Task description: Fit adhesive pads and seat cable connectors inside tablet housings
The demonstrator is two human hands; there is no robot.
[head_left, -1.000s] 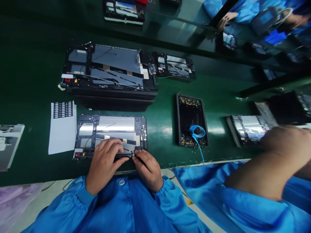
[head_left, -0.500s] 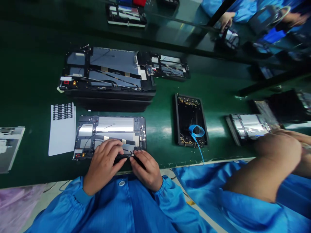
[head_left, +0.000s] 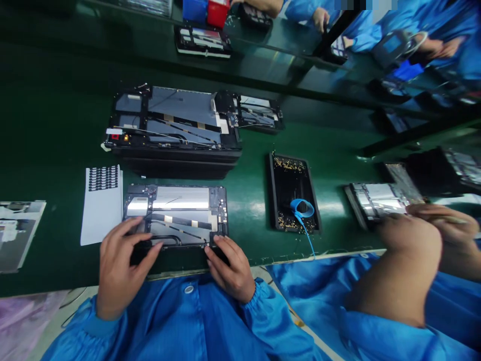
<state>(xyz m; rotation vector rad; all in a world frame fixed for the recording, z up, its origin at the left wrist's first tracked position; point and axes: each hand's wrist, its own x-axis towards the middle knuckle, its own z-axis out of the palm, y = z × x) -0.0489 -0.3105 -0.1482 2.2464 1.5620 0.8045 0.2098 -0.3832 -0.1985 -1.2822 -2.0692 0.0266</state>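
Note:
An opened tablet (head_left: 182,198) lies flat near the table's front edge, its silvery battery plates, black flex cables and thin wires exposed. My left hand (head_left: 122,271) is over its lower left corner, fingers and thumb spread apart, with no object visible between them. At the lower right edge, my right hand (head_left: 233,265) has its thumb and fingertips close together on the tablet's rim. What lies under those fingertips is hidden. To the left of the tablet is a white sheet (head_left: 100,215) bearing rows of small black stickers.
Behind the tablet stands a stack of opened tablets (head_left: 180,163), with another opened tablet (head_left: 259,113) beside it. A black tray (head_left: 293,185) of tiny brass-coloured pieces holds a blue wrist strap (head_left: 302,208). At right, a co-worker's arm (head_left: 402,271) reaches over other tablets (head_left: 378,200).
My left hand has moved left along the tablet and its fingers have spread. My right hand stays at the lower right edge. The whole view has shifted slightly.

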